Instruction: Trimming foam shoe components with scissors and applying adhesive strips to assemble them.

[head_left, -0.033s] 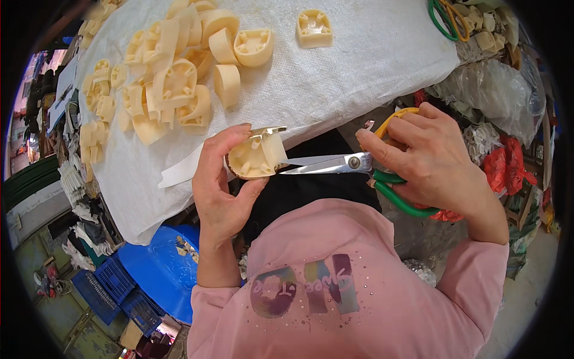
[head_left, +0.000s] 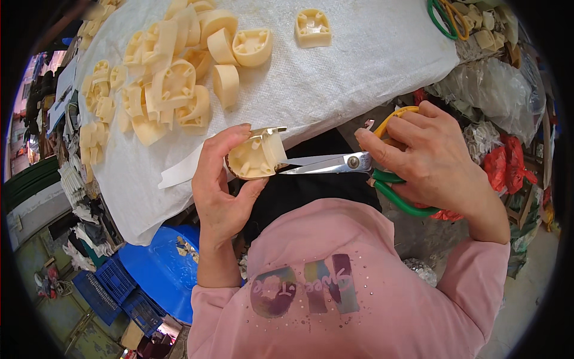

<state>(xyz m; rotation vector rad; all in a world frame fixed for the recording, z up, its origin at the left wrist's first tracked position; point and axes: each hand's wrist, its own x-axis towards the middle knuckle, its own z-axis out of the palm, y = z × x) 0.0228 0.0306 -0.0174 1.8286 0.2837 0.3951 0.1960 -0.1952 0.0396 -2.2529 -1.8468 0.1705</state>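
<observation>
Between its thumb and fingers, my left hand (head_left: 222,182) grips a cream plastic block shoe heel (head_left: 246,159), hollow side showing, with small posts inside. A thin shiny covering runs along the heel's outer edge, brownish at the bottom. My right hand (head_left: 421,146) is closed around the scissors (head_left: 341,163), which have one yellow and one green handle loop. The scissor blades are parted, their tips at the right edge of the heel. Whether the covering lies between the blades, I cannot tell.
On the white woven sheet (head_left: 371,78) lies a pile of cream heels (head_left: 173,84), with a single heel (head_left: 313,29) apart. Another green-and-yellow pair of handles (head_left: 442,21) is at the far right edge. A blue basin (head_left: 158,269) stands lower left; plastic bags (head_left: 490,90) lie right.
</observation>
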